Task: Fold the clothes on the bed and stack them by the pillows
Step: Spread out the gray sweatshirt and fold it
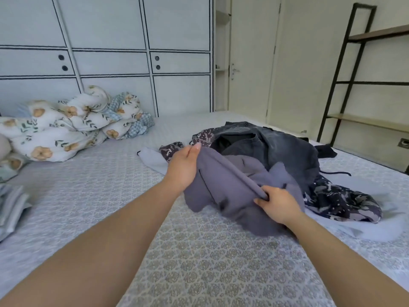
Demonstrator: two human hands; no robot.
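Two bare hands reach into the middle of the frame, both holding the same grey-purple garment (223, 187). The left hand (183, 167) has its fingers and thumb closed round the upper end of a folded ridge of the cloth, just left of centre, while the right hand (277, 202) pinches the lower end of that ridge between curled fingers and thumb, to the right of centre. The garment sags between and below them, its lower edge lying on the patterned bed (199, 262). Just behind it, in the centre right of the frame, sits a loose pile of unfolded clothes: a dark grey denim piece (276, 145) on top, a dark printed garment (340, 202) spilling to the right and touching the grey-purple one, another bit of printed cloth (170, 149) showing beside the left hand, and a pale lilac piece (152, 160) lying flat to its left. Well apart, in the upper left, a floral duvet (73, 125) is heaped against the panelled headboard wall (110, 41). At the left edge a pale folded item (11, 209) rests on the bed. A door (250, 63) stands at the upper centre right, and a dark ladder shelf (352, 74) leans at the far right.
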